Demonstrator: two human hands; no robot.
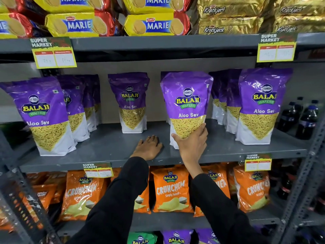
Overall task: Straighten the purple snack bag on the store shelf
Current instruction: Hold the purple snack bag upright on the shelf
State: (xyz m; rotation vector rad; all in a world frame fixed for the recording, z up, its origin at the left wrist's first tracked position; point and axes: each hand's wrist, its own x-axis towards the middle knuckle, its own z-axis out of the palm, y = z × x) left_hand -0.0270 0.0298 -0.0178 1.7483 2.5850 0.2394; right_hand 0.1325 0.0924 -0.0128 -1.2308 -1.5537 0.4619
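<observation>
A purple Balaji Aloo Sev snack bag (186, 103) stands upright on the grey middle shelf (109, 147), right of centre, facing me. My right hand (192, 143) grips its lower front, thumb on the left edge and fingers wrapped round the right side. My left hand (148, 147) lies flat, palm down, on the bare shelf just left of the bag, holding nothing. Both arms wear black sleeves.
More purple Aloo Sev bags stand left (42, 115), centre back (131, 103) and right (260, 106). Dark soda bottles (302, 118) stand at the far right. Marie and Krackjack packs fill the shelf above, orange Crunchem bags (171, 189) the shelf below. Price tags hang from shelf edges.
</observation>
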